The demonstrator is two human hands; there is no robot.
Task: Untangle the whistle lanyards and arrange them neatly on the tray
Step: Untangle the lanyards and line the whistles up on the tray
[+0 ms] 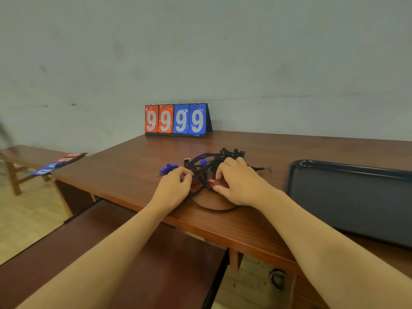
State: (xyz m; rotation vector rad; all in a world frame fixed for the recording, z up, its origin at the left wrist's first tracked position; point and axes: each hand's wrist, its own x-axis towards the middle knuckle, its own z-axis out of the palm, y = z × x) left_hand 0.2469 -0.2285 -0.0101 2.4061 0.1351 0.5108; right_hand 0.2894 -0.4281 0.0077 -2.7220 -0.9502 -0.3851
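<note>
Wooden table (138, 166) and its load

On it lie a tangle of black lanyards (211, 162), a blue whistle (168, 168), a dark tray (347, 197) at right, and a standing scoreboard (177, 119) reading 9999.

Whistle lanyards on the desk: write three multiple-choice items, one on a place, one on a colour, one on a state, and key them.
1. Where does the tray lie?
A. on the bench at left
B. on the desk, right of the tangle
C. behind the scoreboard

2. What colour is the whistle apart at the tangle's left?
A. blue
B. green
C. yellow

3. How are the lanyards?
A. laid out on the tray
C. hanging on the wall
B. tangled in one heap on the desk

Key: 1 B, the dark tray sits right of the right hand. 2 A, the blue whistle lies beyond the left hand. 3 B, the black cords cross in one pile that both hands grip.
</note>
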